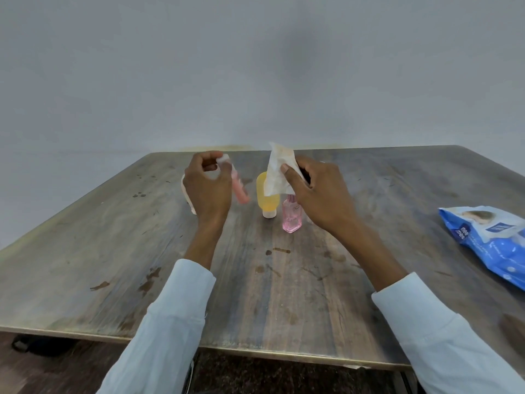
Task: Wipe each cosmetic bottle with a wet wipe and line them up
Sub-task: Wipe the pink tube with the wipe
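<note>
My left hand (pixel 207 186) pinches the white cap of a slim pink tube (pixel 240 190), which hangs tilted above the table and looks blurred. My right hand (pixel 315 191) grips a white wet wipe (pixel 277 172) held up over the middle of the table. Under the wipe a yellow bottle (pixel 268 201) stands upside down on its white cap. A clear pink glass bottle (pixel 292 218) stands upright beside it, partly behind my right hand. A pale pink object (pixel 187 199) lies behind my left hand, mostly hidden.
A blue wet-wipe pack (pixel 491 243) lies at the right edge of the stained wooden table (pixel 113 251). A grey wall rises behind the table's far edge. A dark object (pixel 37 346) sits on the floor below the table's left front edge.
</note>
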A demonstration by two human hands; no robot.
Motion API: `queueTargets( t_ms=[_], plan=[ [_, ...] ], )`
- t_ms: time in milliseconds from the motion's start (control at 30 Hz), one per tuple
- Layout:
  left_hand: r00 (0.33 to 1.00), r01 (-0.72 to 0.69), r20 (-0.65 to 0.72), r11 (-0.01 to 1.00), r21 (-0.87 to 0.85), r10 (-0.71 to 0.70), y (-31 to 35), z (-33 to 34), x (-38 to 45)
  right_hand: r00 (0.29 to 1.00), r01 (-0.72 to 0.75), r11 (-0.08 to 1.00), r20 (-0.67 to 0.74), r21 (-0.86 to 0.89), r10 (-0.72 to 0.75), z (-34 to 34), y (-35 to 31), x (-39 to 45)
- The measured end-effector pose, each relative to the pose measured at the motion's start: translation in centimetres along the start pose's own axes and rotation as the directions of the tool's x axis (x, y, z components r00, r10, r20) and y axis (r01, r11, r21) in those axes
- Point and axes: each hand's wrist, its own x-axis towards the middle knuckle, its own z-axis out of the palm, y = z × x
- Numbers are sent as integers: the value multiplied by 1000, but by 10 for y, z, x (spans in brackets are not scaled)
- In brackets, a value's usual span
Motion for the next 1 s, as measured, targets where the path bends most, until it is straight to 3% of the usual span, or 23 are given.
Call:
queueTargets(
  t_ms=[67,133,233,333,433,533,767,1000],
  plan=[
    [987,155,91,953,-261,-135,6,-2,4,998,18,1000,-53,-10,-18,-5,-2,1],
    [962,267,173,875,-404,-213,9,-4,7,995,25,1000,-100,-4,-25,-9,-4,2],
    [942,326,239,807,-492,-235,13,-9,8,995,-9,999,-103,37,13,-10,-3,3],
    [900,424,362,675,-604,-242,21,-12,6,995,-66,993,-70,96,73,-8,-1,4],
    [810,578,538,474,-664,-233,28,-15,2,991,-113,978,-45,174,122,-8,0,4],
    [725,673,669,370,-640,-162,29,-13,0,988,-133,960,-45,248,149,-11,-1,6],
    [606,737,795,382,-558,-7,30,-8,-5,990,-133,946,-15,295,144,-10,-7,5],
    [587,743,807,352,-570,68,30,-9,-5,988,-133,931,-30,340,152,-15,-14,3]
  ],
)
